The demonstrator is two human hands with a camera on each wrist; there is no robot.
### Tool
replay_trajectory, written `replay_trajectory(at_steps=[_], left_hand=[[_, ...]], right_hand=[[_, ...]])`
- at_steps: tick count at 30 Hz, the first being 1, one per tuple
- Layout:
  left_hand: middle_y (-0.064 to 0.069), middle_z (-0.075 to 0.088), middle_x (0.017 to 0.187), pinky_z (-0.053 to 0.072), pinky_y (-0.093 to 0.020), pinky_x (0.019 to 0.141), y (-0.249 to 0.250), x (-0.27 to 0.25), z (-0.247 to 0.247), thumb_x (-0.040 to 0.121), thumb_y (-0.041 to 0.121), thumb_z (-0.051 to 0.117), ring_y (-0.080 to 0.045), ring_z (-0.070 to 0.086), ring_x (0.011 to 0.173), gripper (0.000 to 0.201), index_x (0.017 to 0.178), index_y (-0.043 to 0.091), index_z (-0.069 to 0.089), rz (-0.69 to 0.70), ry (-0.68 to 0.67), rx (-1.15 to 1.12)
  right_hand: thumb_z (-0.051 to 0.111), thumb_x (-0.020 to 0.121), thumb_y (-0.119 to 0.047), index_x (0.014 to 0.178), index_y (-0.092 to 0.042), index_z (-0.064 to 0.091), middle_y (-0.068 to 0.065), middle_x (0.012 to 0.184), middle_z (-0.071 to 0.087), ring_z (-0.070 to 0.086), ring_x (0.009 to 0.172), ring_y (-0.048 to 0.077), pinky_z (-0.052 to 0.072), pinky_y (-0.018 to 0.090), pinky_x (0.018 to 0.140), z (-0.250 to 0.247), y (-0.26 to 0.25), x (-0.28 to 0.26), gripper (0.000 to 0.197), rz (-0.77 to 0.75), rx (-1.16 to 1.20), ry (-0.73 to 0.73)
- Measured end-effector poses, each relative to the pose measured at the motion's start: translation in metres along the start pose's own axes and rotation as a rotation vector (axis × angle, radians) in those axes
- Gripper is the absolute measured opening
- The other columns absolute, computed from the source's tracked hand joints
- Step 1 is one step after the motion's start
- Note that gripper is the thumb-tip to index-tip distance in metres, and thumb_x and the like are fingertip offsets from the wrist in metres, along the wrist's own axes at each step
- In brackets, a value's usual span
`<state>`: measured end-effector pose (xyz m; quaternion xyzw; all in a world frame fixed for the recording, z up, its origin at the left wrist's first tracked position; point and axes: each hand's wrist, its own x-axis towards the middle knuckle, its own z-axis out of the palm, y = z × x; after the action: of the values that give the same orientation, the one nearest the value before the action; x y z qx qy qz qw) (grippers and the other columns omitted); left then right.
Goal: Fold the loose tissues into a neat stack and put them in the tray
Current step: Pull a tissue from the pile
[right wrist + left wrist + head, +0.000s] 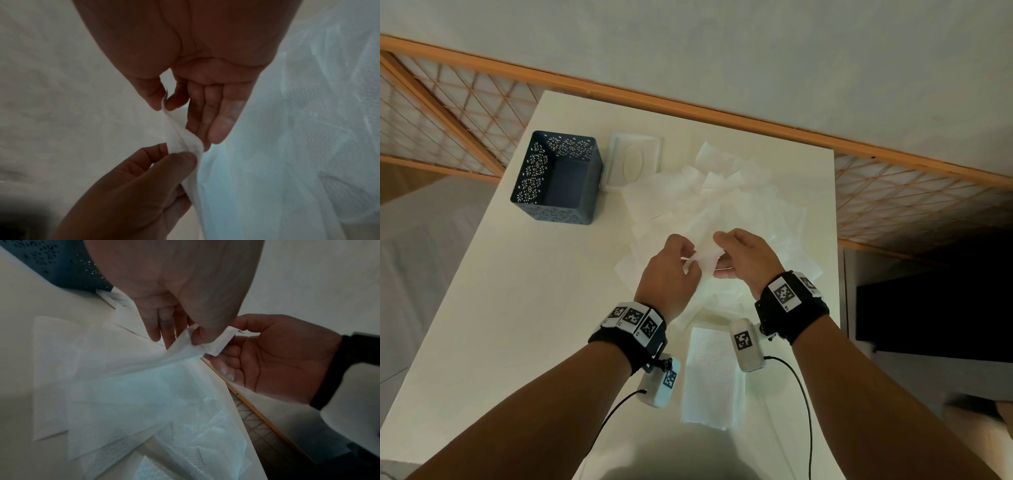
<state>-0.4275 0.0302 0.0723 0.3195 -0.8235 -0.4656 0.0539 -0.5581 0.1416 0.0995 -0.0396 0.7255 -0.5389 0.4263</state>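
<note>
A thin white tissue (703,257) hangs between my two hands above the table. My left hand (674,267) pinches one end of its top edge with thumb and fingers, and my right hand (739,257) pinches the other end between thumb and forefinger. In the left wrist view the tissue (180,350) drapes down from my left hand (195,335); the right wrist view shows my right hand (164,104) pinching the tissue (180,141). Loose tissues (722,198) lie spread beneath and beyond. A folded stack (710,377) lies near my body. The dark blue perforated tray (558,178) stands at the far left.
A white tissue-box lid (635,161) lies beside the tray on the white table (500,325). An orange-framed lattice screen (448,113) runs behind the table. The table's right edge (837,274) is close to my right wrist, with a dark object beyond it.
</note>
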Motion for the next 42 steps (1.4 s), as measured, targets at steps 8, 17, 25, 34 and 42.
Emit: replay_trajectory(at_steps=[8,17,25,34,42], left_hand=[[0.013,0.059,0.088,0.038,-0.012,0.054,0.001,0.003,-0.03,0.101,0.021,0.058,-0.003,0.057,0.074,0.01,0.109,0.02,0.052,-0.125,0.121,-0.073],[-0.005,0.07,0.087,0.054,-0.042,0.068,0.002,-0.001,-0.066,0.099,0.023,0.064,-0.024,0.066,0.078,0.014,0.088,0.015,0.06,-0.144,0.127,-0.276],[-0.017,0.077,0.113,0.059,-0.058,0.095,0.021,-0.012,-0.091,0.101,0.019,0.068,-0.033,0.074,0.099,0.014,0.112,0.014,0.073,-0.201,-0.088,-0.692],[-0.011,0.078,0.112,0.063,-0.04,0.082,0.025,-0.009,-0.093,0.105,0.008,0.059,-0.025,0.074,0.095,0.018,0.116,0.012,0.072,-0.255,-0.129,-0.844],[-0.011,0.079,0.109,0.062,-0.045,0.079,0.001,-0.003,-0.084,0.1,0.016,0.072,-0.028,0.076,0.092,0.012,0.111,0.015,0.068,-0.257,-0.078,-0.605]], right_hand=[[0.061,0.103,-0.042,0.104,-0.011,0.062,0.003,0.1,0.081,0.078,0.093,0.025,0.061,0.046,0.092,-0.013,0.007,-0.01,0.031,0.005,-0.038,0.028],[0.059,0.101,-0.053,0.118,-0.012,0.063,0.002,0.101,0.08,0.078,0.092,0.022,0.061,0.042,0.089,-0.001,0.014,-0.02,0.044,0.037,-0.088,-0.021],[0.055,0.082,-0.075,0.117,-0.028,0.069,0.0,0.122,0.071,0.067,0.116,0.019,0.053,0.043,0.104,0.003,-0.001,-0.021,0.061,-0.111,-0.177,0.031],[0.064,0.089,-0.071,0.143,-0.016,0.061,0.014,0.141,0.065,0.062,0.131,0.029,0.045,0.047,0.113,0.007,0.002,-0.02,0.078,0.058,0.25,-0.266],[0.071,0.082,-0.018,0.128,-0.01,0.068,0.018,0.127,0.072,0.069,0.115,0.035,0.052,0.053,0.103,0.002,0.012,-0.022,0.046,-0.038,0.137,-0.204]])
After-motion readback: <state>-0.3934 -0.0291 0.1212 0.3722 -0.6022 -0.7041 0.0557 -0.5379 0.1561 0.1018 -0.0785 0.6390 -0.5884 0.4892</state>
